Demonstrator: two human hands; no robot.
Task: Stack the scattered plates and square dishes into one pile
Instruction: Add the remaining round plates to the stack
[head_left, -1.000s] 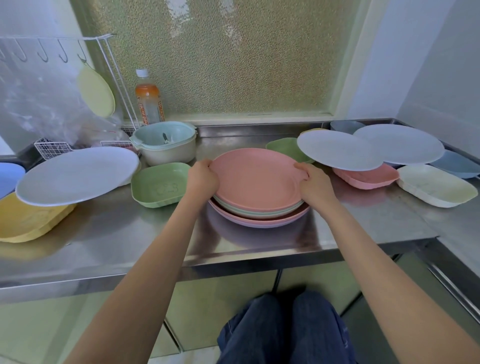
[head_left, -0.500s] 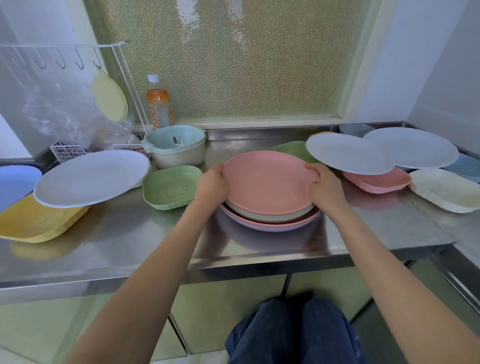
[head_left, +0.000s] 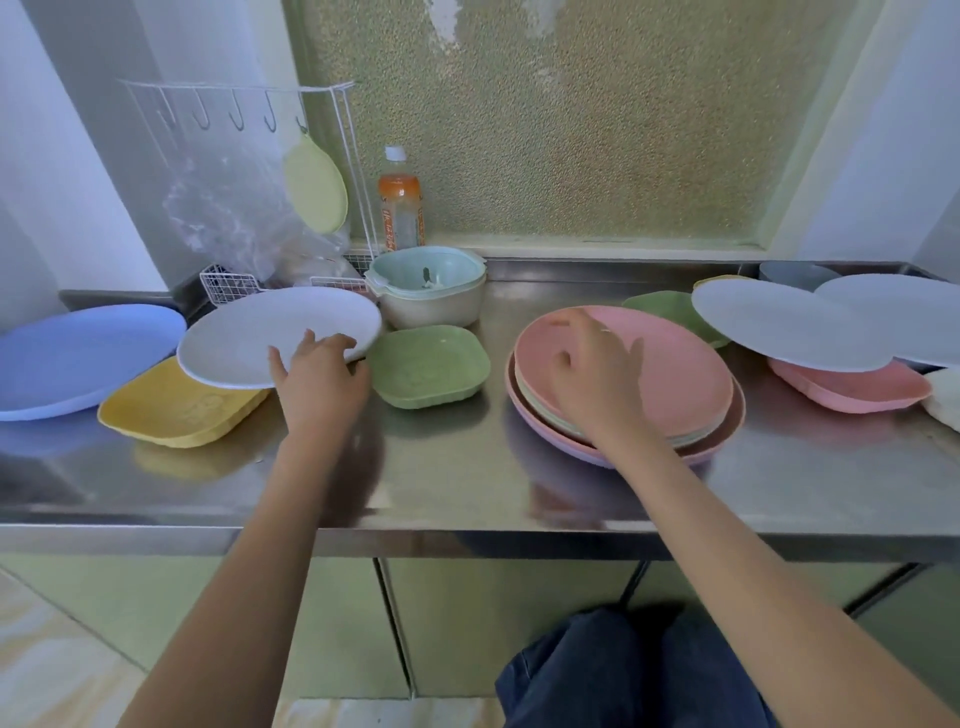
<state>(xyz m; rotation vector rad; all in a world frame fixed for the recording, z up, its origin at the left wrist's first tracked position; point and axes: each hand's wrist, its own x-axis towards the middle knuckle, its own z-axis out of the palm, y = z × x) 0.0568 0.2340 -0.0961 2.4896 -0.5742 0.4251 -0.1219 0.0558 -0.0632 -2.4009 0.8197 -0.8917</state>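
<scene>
The pile stands right of centre on the steel counter: a pink plate on top, a pale green one under it, a purple one at the bottom. My right hand hovers over the pink plate, fingers apart, holding nothing. My left hand grips the near rim of a white plate, which rests on a yellow square dish. A blue plate lies far left. A green square dish sits between my hands. At right are two white plates, a pink square dish and a green dish.
A mint and beige bowl and an orange drink bottle stand at the back. A white wire rack with hooks, a plastic bag and a hanging yellow-green pad fills the back left. The counter's front edge runs just below my wrists.
Both hands have let go of the pile's sides. My left hand moved left to the white plate's rim. My right hand rose above the pink plate. The view shifted left.
</scene>
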